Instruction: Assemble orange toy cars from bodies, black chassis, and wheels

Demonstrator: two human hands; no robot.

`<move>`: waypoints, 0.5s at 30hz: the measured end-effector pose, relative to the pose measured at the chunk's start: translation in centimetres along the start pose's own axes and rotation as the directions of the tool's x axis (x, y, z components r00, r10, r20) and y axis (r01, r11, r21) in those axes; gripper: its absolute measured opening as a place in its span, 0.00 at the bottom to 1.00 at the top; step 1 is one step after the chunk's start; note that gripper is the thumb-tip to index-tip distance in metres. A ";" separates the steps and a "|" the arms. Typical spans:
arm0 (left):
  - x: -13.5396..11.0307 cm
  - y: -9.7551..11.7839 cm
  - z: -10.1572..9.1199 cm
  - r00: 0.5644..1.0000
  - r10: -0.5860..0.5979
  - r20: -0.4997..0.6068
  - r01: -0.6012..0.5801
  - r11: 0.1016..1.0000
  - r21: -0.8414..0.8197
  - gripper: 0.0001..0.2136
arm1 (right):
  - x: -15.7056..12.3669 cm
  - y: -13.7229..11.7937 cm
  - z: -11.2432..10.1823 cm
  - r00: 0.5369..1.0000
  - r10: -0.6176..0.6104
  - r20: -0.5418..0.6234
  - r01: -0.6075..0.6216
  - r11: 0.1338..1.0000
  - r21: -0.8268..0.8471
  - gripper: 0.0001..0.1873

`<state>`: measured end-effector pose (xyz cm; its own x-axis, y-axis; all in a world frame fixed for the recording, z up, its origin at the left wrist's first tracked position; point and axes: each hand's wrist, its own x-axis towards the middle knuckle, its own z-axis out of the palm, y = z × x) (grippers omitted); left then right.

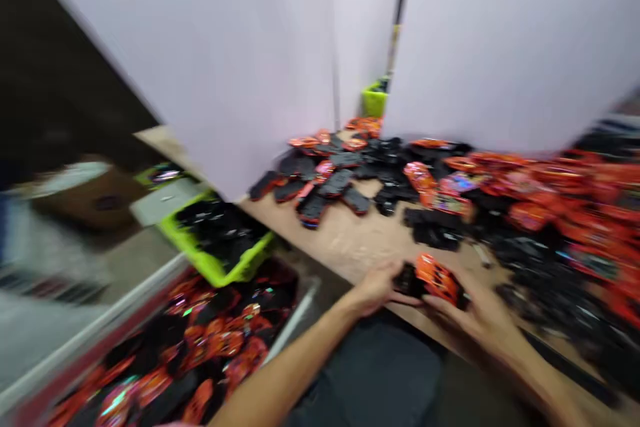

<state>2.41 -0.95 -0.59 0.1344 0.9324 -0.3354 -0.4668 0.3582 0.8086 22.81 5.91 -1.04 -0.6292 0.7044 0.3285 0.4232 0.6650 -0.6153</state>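
My right hand (470,313) is closed around an orange toy car body (436,278) with dark window openings, held low over the front edge of the table. My left hand (376,288) grips a black toy car base (408,281) right beside it. The two parts lie close together; motion blur hides whether they are joined. Just beyond the hands rest several black car parts (435,230) on the wooden tabletop (350,240).
Orange car bodies (575,200) and black parts (545,290) are heaped at right. More cars (320,190) lie farther back before white partition panels (240,47). At lower left stand a yellow-green crate (235,273) of black parts and a large bin (110,333) of orange and black cars.
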 end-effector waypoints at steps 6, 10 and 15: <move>2.2 -1.1 -1.1 0.998 -0.009 0.060 0.018 0.988 -0.152 0.14 | -0.2 -1.0 -3.7 0.992 0.075 0.098 -0.074 0.997 -0.016 0.27; 1.7 -0.8 -1.0 1.000 -0.014 0.005 0.015 0.989 -0.149 0.16 | 0.3 -1.7 -2.2 0.979 0.055 0.197 -0.044 0.997 -0.060 0.23; 1.7 -0.4 -0.5 0.999 -0.022 0.024 0.026 0.989 -0.147 0.24 | 0.3 -1.6 -2.4 0.970 0.066 0.236 -0.064 0.998 -0.015 0.23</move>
<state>2.41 0.42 -1.74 0.1658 0.9251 -0.3415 -0.5867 0.3709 0.7199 23.52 5.64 1.70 -0.7359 0.6683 0.1088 0.4727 0.6221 -0.6242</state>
